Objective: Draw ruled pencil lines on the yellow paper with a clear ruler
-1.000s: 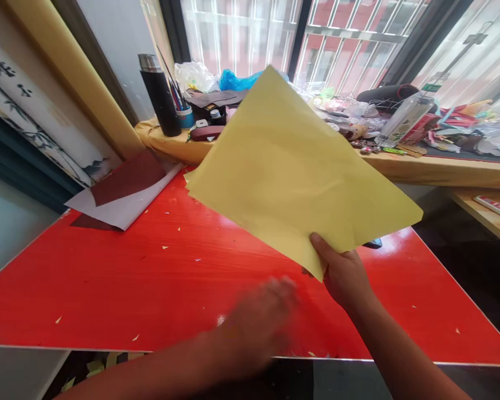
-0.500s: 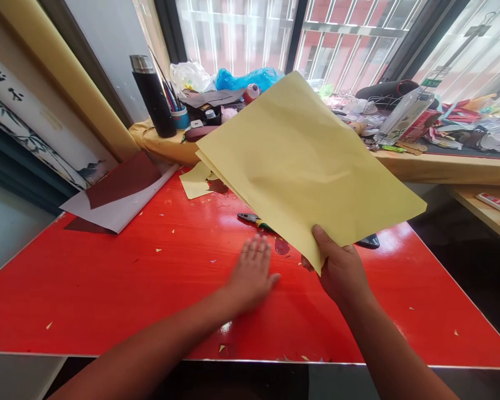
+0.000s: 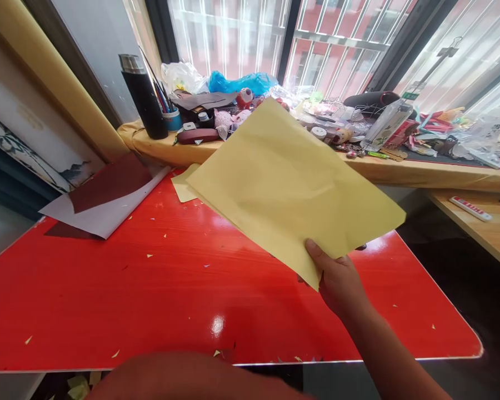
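Note:
Yellow paper sheets [image 3: 291, 189], stacked and slightly bent, are held up above the red table [image 3: 150, 300]. My right hand [image 3: 341, 280] grips their near corner, thumb on top and fingers beneath. My left forearm crosses the bottom edge of the view, and the left hand itself cannot be seen. Small yellow scraps [image 3: 150, 256] are scattered on the tabletop. Another yellow piece [image 3: 183, 186] lies behind the held sheets, partly covered by them.
Brown and white sheets [image 3: 108, 205] lie at the table's left. Along the windowsill stand a black flask [image 3: 144, 100], a pen cup [image 3: 173, 119], a blue bag [image 3: 241, 83] and a clear box [image 3: 387, 122]. A wooden shelf [image 3: 483, 228] is at the right.
My left hand has left the tabletop and gone out of view, its forearm now low at the bottom edge. The yellow sheets, still in my right hand, now hide the pliers. The view has shifted slightly.

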Demonstrator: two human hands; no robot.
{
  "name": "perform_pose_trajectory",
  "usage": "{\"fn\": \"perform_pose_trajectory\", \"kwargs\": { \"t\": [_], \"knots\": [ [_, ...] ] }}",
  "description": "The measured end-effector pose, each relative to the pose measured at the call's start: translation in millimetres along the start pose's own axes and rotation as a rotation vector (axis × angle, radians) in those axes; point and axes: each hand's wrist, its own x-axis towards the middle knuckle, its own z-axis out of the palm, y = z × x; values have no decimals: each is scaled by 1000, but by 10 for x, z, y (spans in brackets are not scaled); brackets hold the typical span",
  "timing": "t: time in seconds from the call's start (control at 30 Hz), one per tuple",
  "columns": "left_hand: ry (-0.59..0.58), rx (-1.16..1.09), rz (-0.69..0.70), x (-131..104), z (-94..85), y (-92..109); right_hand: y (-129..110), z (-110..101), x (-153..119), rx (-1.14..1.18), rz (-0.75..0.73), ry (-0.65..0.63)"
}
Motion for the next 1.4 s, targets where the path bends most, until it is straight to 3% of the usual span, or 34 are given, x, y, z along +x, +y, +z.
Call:
{"fn": "perform_pose_trajectory", "kwargs": {
  "t": [0.07,0.13,0.2,0.27,0.33,0.37,0.5,0.67,0.87,1.03,1.23,1.4],
  "knots": [
    [34,-124,-32,-185,-365,-139,85,50,-1,22,43,-47],
    [123,-367,-109,-530,-720,-226,179,88,-8,45,107,-115],
    [414,-1095,-347,-981,-994,-358,261,96,-25,38,188,-233],
    [583,-1206,-419,-1459,-1167,-543,318,74,-46,11,279,-346],
    [908,-1416,-509,-1880,-1262,-735,352,40,-63,-27,350,-414],
    [950,-1435,-522,-2048,-1289,-816,362,26,-67,-55,371,-432],
    [929,-1495,-626,-2386,-1323,-1021,385,7,-27,-244,390,-475],
    [913,-1264,-826,-2385,-1253,-1149,448,-29,87,-392,379,-515],
    [720,-1231,-858,-2505,-1177,-1063,611,-149,165,-541,291,-408],
    [586,-1192,-887,-2629,-1231,-980,684,-116,225,-674,237,-406],
    [737,-898,-1022,-2607,-1373,-1088,655,-42,299,-835,101,-390],
    [701,-853,-1052,-2565,-1360,-1141,606,-8,356,-872,0,-358]
  ]
}}
